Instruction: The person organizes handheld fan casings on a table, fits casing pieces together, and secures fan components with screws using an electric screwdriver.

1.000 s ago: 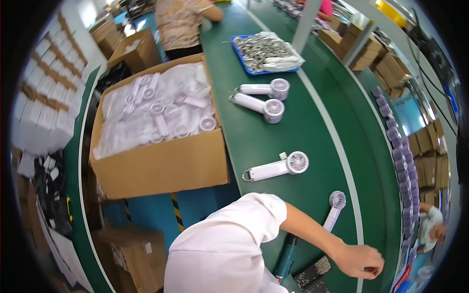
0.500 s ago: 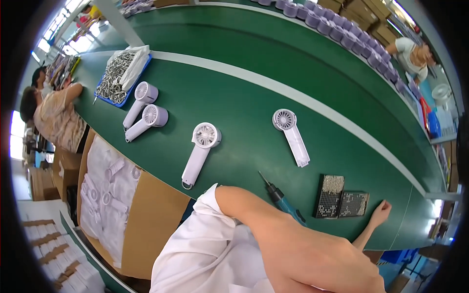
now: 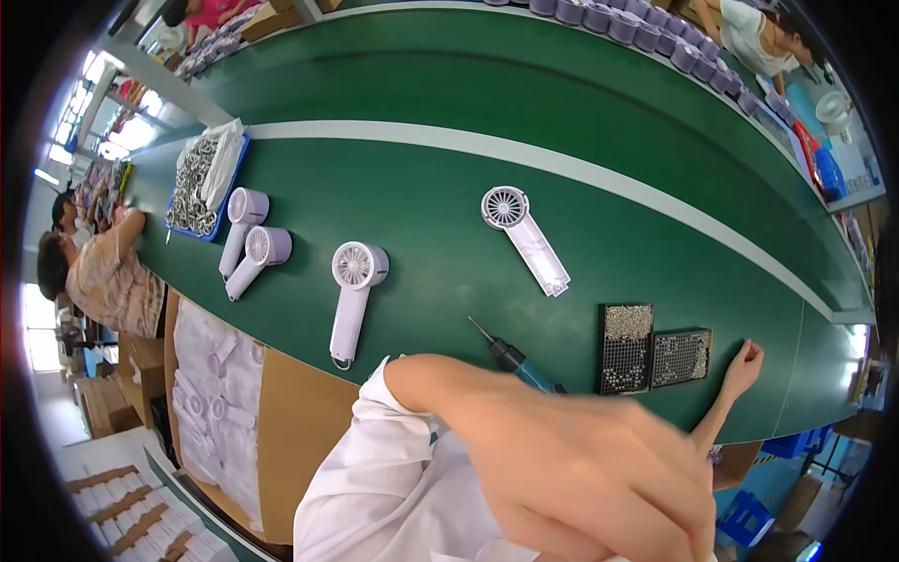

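"Filling the lower foreground, the left hand is shown blurred, with its back uppermost. Can its grip be determined?"

"It cannot. The fingers are bent downward and the palm is hidden; whether anything is held cannot be told."

"How is the right hand positioned?"

"It is held at the right side of the green bench, fingers curled inward. The fingertips are too small to be read, so neither the opening of this grip nor any held part can be confirmed."

"What is placed nearest to it?"

"A short black tray is set just to its left, apart from the fingers. A long black tray is set against the short one. Small metal pieces are contained in both; in the long one they are massed at the far end."

"Where is the teal screwdriver located?"

"It is laid left of the trays, tip pointed away; its rear end is hidden by the left hand."

"And the fans?"

"An opened fan is laid beyond the screwdriver, handle interior exposed. A white fan is placed farther left. Beyond it, two more fans are grouped beside a blue tray, in which metal rings are heaped."
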Demonstrator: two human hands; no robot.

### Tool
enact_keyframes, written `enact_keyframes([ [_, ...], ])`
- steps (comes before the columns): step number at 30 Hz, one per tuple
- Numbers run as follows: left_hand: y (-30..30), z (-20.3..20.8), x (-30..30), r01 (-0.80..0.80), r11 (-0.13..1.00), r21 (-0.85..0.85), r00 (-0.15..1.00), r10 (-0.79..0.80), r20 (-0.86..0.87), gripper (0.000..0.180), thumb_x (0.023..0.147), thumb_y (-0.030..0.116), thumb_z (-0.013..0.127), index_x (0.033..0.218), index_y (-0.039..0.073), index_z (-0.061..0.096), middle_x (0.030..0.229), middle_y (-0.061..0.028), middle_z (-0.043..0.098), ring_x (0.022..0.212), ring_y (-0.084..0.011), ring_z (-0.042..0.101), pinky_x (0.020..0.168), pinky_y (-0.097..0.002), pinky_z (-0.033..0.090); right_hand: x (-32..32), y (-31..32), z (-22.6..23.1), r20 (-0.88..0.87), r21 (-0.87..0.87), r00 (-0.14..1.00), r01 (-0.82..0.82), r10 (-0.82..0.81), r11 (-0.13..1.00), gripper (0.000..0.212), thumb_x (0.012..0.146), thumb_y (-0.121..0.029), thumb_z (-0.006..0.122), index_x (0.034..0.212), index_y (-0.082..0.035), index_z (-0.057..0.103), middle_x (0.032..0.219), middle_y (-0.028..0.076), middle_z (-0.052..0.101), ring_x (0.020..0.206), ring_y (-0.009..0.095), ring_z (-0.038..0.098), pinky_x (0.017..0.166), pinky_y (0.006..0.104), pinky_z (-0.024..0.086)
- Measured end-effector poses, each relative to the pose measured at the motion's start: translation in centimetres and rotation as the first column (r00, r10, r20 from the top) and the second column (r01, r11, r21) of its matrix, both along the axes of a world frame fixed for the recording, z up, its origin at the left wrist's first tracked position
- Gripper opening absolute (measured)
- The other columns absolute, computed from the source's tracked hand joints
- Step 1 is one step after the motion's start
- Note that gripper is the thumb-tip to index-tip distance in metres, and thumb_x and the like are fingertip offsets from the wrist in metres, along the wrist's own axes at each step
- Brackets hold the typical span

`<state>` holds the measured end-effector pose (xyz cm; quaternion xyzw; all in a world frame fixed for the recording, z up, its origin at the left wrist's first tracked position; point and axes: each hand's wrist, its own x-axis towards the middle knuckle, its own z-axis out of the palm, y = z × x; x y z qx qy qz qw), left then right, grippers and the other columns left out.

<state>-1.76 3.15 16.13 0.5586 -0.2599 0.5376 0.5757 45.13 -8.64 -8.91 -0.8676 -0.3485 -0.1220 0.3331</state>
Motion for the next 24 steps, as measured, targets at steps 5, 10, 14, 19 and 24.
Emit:
enact_keyframes([
  [5, 7.7, -4.9, -1.9, -0.746, 0.409, 0.525, 0.122, 0.859, -0.497, 0.017, 0.09, 0.012, 0.054, 0.1, 0.001, 0.063, 0.089, -0.0102, 0.066, 0.083, -0.0199, 0.062, 0.07, -0.0301, 0.05, 1.1, -1.3, 0.0, 0.009, 0.033, 1.0, 0.008, -0.009, 0.999, 0.03, 0.093, -0.03, 0.059, 0.092, 0.0, 0.06, 0.073, 0.005, 0.056, 0.067, 0.015, 0.051, 0.064, 0.0298, 0.044],
  [10, 10.7, -13.6, -4.1, -0.469, 0.284, 0.836, -0.63, 0.556, -0.542, 0.06, 0.088, 0.047, 0.057, 0.126, 0.001, 0.049, 0.112, -0.0192, 0.058, 0.092, -0.0322, 0.065, 0.076, -0.0393, 0.052, 0.3, -0.1, 0.6, -0.058, 0.067, 0.998, 0.034, -0.031, 0.997, 0.029, 0.092, -0.03, 0.059, 0.095, -0.001, 0.059, 0.074, 0.005, 0.056, 0.068, 0.015, 0.052, 0.065, 0.0291, 0.045],
  [14, 11.3, -17.3, -2.5, -0.435, 0.358, 0.826, -0.696, 0.448, -0.561, 0.078, 0.077, 0.059, 0.065, 0.115, -0.007, 0.049, 0.098, -0.0241, 0.053, 0.073, -0.0359, 0.066, 0.055, -0.0436, 0.053, -0.8, 0.2, 1.6, -0.057, 0.077, 0.996, 0.079, -0.075, 0.994, 0.028, 0.092, -0.03, 0.06, 0.097, -0.003, 0.06, 0.073, 0.004, 0.056, 0.066, 0.014, 0.052, 0.064, 0.0285, 0.045],
  [19, 12.5, -17.9, -0.7, -0.622, 0.42, 0.661, -0.468, 0.478, -0.743, 0.069, 0.075, 0.049, 0.071, 0.112, -0.005, 0.051, 0.105, -0.0227, 0.054, 0.085, -0.0364, 0.064, 0.07, -0.0423, 0.053, -0.9, -0.4, 1.3, -0.084, 0.055, 0.994, 0.08, -0.075, 0.995, 0.027, 0.092, -0.029, 0.059, 0.099, -0.003, 0.061, 0.076, 0.004, 0.058, 0.068, 0.014, 0.053, 0.066, 0.0287, 0.045],
  [24, 14.1, -15.7, -2.3, -0.812, 0.411, 0.414, -0.136, 0.558, -0.819, 0.064, 0.069, 0.033, 0.078, 0.116, -0.002, 0.052, 0.092, -0.0161, 0.064, 0.084, -0.0259, 0.063, 0.076, -0.0343, 0.051, -7.3, 0.9, 6.0, 0.045, 0.359, 0.998, 0.02, -0.038, 0.933, 0.023, 0.094, -0.022, 0.059, 0.1, 0.0, 0.061, 0.086, 0.005, 0.06, 0.08, 0.014, 0.055, 0.072, 0.0276, 0.046],
])
